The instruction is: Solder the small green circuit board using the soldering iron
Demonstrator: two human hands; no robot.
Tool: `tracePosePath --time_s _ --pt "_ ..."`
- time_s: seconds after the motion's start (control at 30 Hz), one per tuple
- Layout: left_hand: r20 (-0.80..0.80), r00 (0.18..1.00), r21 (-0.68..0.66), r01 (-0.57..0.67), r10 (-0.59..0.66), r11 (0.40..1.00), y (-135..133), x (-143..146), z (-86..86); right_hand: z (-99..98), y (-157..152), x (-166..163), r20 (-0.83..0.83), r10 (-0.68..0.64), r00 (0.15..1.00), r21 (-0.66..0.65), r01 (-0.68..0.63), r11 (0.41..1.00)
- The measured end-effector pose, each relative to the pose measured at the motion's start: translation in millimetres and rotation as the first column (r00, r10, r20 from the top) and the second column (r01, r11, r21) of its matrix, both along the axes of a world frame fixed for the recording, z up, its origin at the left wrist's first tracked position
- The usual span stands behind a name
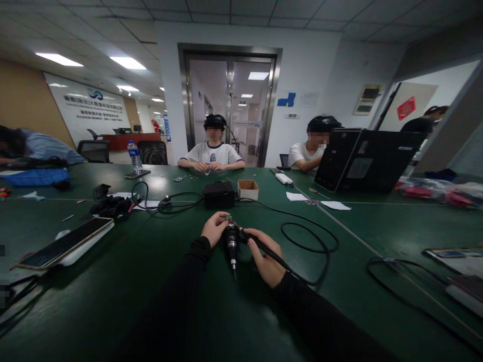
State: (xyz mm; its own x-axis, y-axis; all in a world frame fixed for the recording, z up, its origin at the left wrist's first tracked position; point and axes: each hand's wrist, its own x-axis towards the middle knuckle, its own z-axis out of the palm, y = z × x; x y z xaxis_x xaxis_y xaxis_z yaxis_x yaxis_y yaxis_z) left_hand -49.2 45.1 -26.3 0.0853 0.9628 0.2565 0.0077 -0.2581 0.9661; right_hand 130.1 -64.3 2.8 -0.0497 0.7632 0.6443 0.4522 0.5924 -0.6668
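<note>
My left hand [214, 227] is closed in a pinch on a small green part [228, 219] at the top end of a black electric screwdriver [232, 246]. My right hand [264, 254] is wrapped round the screwdriver's body, bit pointing toward me. The tool's black cable [309, 246] loops off to the right over the green table [151, 281] and runs back to a black power box [219, 194].
A small cardboard box [248, 189] stands beside the power box. A phone on a white pad [68, 243] lies at left, tangled black cables [113, 205] behind it. An open laptop [362, 158] is at right. Two people sit across the table; a water bottle [135, 157] stands far left.
</note>
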Motion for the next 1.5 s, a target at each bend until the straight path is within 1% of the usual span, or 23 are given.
tracePosePath --time_s 0.13,0.23,0.33,0.43,0.57,0.63,0.7,0.77,0.83,0.9,0.97,1.07,1.13,1.2,1.3,1.33,1.4,1.5 --pt "-0.043 0.999 -0.007 -0.007 0.007 1.000 0.2 0.8 -1.8 1.5 -0.1 0.1 -0.020 -0.005 1.000 -0.006 0.005 1.000" --pt "-0.178 0.982 -0.007 -0.064 0.062 0.998 -1.3 1.3 -2.5 3.4 -0.5 1.4 -0.036 -0.028 0.999 -0.021 0.027 0.999" --pt "-0.339 0.932 -0.002 -0.135 0.126 0.991 -4.2 1.6 1.2 3.4 0.1 2.9 -0.083 -0.047 0.995 -0.062 0.042 0.997" --pt "-0.435 0.890 -0.056 -0.175 0.134 0.983 -5.3 2.0 8.5 1.1 1.8 4.6 -0.119 -0.052 0.991 -0.099 0.040 0.994" --pt "-0.454 0.885 -0.163 -0.199 0.106 0.966 -5.3 4.1 17.2 -1.2 4.0 6.5 -0.152 -0.068 0.986 -0.114 0.051 0.992" --pt "-0.443 0.889 -0.174 -0.215 0.119 0.961 -10.5 6.5 21.3 -0.9 4.5 7.2 -0.162 -0.081 0.984 -0.119 0.062 0.991" --pt "-0.467 0.875 -0.160 -0.229 0.131 0.960 -21.3 9.8 26.9 -0.3 4.8 8.0 -0.170 -0.094 0.981 -0.124 0.073 0.990" --pt "-0.560 0.822 -0.140 -0.221 0.107 0.965 -35.2 13.9 34.4 -0.1 5.1 8.8 -0.179 -0.107 0.978 -0.134 0.084 0.987" --pt "-0.678 0.733 -0.120 -0.192 0.061 0.974 -48.1 18.6 42.2 -0.7 5.5 9.6 -0.184 -0.118 0.976 -0.141 0.092 0.986" --pt "-0.749 0.662 -0.106 -0.175 0.037 0.979 -56.9 23.6 48.8 -1.5 6.0 10.0 -0.185 -0.121 0.975 -0.135 0.096 0.986" --pt "-0.771 0.635 -0.102 -0.187 0.041 0.977 -61.2 27.2 53.2 -2.2 6.1 10.0 -0.184 -0.120 0.976 -0.121 0.099 0.988" --pt "-0.767 0.641 -0.113 -0.193 0.038 0.975 -63.8 23.0 55.7 -2.2 5.4 9.3 -0.190 -0.121 0.974 -0.109 0.102 0.989" --pt "-0.753 0.657 -0.117 -0.186 0.035 0.976 -66.8 9.0 54.7 -1.7 4.8 8.8 -0.201 -0.120 0.972 -0.101 0.101 0.990" --pt "-0.742 0.670 -0.117 -0.184 0.037 0.976 -73.1 -15.2 52.1 -1.4 4.4 8.5 -0.209 -0.116 0.971 -0.089 0.099 0.991" --pt "-0.735 0.677 -0.124 -0.191 0.039 0.974 -91.1 -65.7 48.2 -1.8 4.6 8.9 -0.202 -0.105 0.974 -0.094 0.088 0.992" --pt "-0.737 0.676 -0.148 -0.187 0.017 0.971 -99.2 -83.9 47.7 -2.1 4.7 9.1 -0.196 -0.101 0.975 -0.103 0.082 0.991" --pt "-0.740 0.673 -0.169 -0.214 0.019 0.962 -117.6 -119.1 48.1 -2.9 4.8 9.6 -0.186 -0.095 0.978 -0.127 0.072 0.989" --pt "-0.721 0.681 -0.135 -0.325 0.132 0.936 -146.6 -164.5 50.4 -3.5 4.3 9.7 -0.172 -0.090 0.981 -0.147 0.065 0.987"
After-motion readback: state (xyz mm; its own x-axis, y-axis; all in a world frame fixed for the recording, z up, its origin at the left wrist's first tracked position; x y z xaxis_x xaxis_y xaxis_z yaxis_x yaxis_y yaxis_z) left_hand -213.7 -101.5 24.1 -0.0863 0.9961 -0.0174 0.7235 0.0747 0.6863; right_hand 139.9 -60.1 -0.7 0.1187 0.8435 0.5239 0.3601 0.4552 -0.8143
